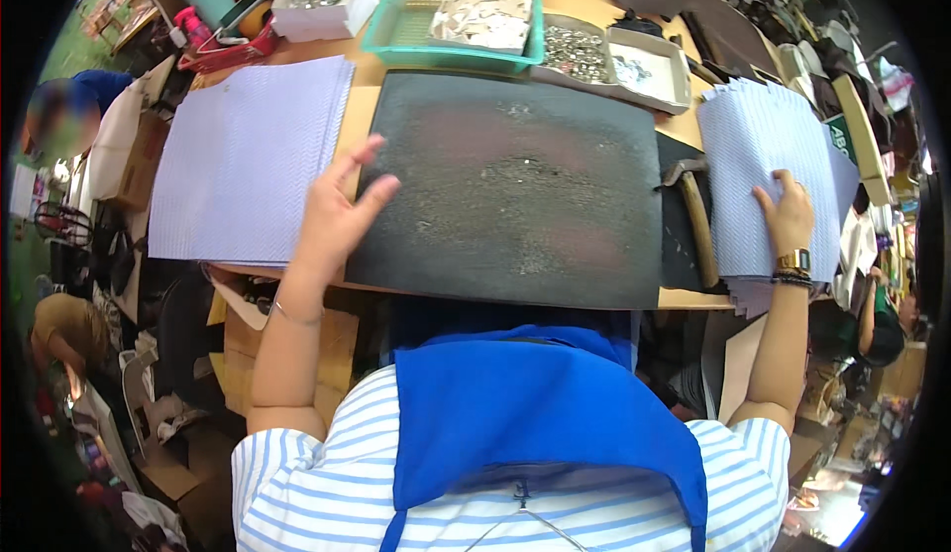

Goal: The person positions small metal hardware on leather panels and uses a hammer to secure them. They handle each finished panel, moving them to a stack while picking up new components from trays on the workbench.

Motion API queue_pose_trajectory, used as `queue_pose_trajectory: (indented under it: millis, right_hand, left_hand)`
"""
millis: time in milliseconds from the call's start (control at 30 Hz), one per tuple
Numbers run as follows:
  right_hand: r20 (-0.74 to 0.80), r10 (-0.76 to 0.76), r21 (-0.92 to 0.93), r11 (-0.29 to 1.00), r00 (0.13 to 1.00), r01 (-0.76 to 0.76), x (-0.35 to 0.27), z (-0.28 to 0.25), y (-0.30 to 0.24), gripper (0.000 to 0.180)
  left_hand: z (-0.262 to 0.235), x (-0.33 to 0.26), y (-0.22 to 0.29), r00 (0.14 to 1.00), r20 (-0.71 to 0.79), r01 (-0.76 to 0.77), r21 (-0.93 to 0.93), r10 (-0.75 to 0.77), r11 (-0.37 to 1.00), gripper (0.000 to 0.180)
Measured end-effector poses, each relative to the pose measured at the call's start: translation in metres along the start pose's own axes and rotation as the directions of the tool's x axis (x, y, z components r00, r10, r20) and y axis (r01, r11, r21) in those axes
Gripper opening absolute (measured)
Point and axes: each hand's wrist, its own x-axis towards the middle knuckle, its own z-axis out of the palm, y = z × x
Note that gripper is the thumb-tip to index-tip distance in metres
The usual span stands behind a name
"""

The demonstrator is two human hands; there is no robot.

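Observation:
My left hand (pixel 337 217) is held over the gap between a stack of pale lilac textured sheets (pixel 243 161) and a worn black work mat (pixel 515 255). Its fingers are spread and hold nothing. On the right, my right hand (pixel 790 217) rests on a second stack of similar sheets (pixel 738 146), thumb and fingers apart, some fingers curled out of sight. That stack's edges are uneven, fanned at the top. Between mat and right stack lies a hammer (pixel 699 220) with a wooden handle and a dark metal head.
Along the table's far side stand a teal basket (pixel 396 42) with cream pieces, a white box (pixel 337 22) of metal parts, and cardboard trays (pixel 684 76) of small hardware. A red basket (pixel 233 55) sits far left. Other people (pixel 74 329) are at the left and right edges.

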Motion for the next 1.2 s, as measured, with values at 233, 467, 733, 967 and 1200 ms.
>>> queue_pose_trajectory:
  millis: [233,467,733,967,1200]
  right_hand:
    - [0.045,0.079,0.28,0.956,0.996,-0.089,0.013,-0.006,-0.011,0.02]
    - [0.079,-0.022,0.986,0.149,0.997,-0.075,0.01,-0.113,-0.124,0.015]
    - [0.159,-0.334,0.946,0.321,0.929,-0.046,0.072,-0.023,-0.194,0.031]
    - [0.118,-0.335,0.7,0.696,0.935,0.161,0.153,0.082,-0.247,0.038]
    - [0.286,-0.319,0.506,0.851,0.904,0.14,0.18,0.086,-0.279,0.029]
  left_hand:
    - [0.07,-0.022,0.008,0.984,0.165,-0.02,-0.289,0.071,0.957,0.047]
    - [0.091,-0.016,0.028,0.864,0.489,0.455,-0.662,-0.117,0.596,0.088]
    - [0.101,-0.006,0.019,0.878,0.371,0.472,-0.782,-0.303,0.408,0.078]
    - [0.054,-0.025,0.027,0.955,0.05,0.243,-0.698,-0.293,0.674,0.065]
    - [-0.044,-0.008,-0.034,0.941,-0.126,0.318,0.026,-0.313,0.948,0.058]
